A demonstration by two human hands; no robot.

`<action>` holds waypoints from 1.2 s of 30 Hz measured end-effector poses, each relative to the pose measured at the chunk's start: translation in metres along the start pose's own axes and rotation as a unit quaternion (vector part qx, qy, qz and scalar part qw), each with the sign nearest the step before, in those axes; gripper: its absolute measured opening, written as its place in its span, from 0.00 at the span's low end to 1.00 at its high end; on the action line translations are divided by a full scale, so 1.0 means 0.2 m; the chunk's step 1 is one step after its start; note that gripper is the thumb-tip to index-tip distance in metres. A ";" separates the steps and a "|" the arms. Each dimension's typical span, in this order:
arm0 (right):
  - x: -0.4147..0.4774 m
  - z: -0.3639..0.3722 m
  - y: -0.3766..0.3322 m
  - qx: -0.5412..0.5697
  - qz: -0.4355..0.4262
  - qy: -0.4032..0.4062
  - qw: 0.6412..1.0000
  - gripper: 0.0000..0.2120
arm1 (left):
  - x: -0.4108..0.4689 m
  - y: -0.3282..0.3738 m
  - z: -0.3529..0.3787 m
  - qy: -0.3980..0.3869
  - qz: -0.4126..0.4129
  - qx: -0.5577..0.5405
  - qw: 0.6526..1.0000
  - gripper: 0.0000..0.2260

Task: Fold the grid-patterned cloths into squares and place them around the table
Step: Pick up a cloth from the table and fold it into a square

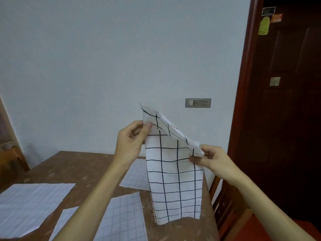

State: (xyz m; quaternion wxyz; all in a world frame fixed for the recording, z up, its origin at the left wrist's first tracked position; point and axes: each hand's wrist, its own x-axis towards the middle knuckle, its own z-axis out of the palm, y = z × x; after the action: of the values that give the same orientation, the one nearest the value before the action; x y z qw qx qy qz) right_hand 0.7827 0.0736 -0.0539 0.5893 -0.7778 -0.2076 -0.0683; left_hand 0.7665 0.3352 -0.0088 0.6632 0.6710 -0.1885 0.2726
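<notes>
Two bare hands hold a white cloth with bold black grid lines [173,174] up above a brown tabletop [73,169]. The left hand [132,140] and right hand [211,158] each close a pinching grip on its top edge. Three paler grid cloths [29,204] lie flat on the tabletop.

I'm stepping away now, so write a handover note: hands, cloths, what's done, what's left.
Left hand and right hand each pinch an upper corner of the white bold-black-grid cloth, held up, lower edge brushing the brown wooden table.
Done: three folded faint-grid cloths lie flat: left, near centre, far centre.
Left: fold this cloth square and set it down.
</notes>
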 end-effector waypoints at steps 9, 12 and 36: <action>0.00 0.01 -0.04 0.064 -0.019 0.033 0.997 0.10 | 0.01 0.02 -0.05 -0.094 -0.022 0.028 0.995 0.22; 0.02 0.00 -0.06 0.057 -0.048 0.049 0.996 0.13 | -0.07 -0.09 -0.05 -0.151 -0.093 0.046 0.983 0.31; 0.04 -0.14 -0.09 -0.019 -0.113 0.013 0.993 0.12 | -0.06 -0.18 0.07 -0.112 -0.103 0.037 0.988 0.15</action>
State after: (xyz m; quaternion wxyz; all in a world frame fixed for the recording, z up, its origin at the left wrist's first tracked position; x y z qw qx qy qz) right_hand 0.7859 0.0533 -0.0272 0.5656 -0.7596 -0.2846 -0.1487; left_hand 0.7808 0.3214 -0.0434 0.6372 0.7371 -0.1812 0.1331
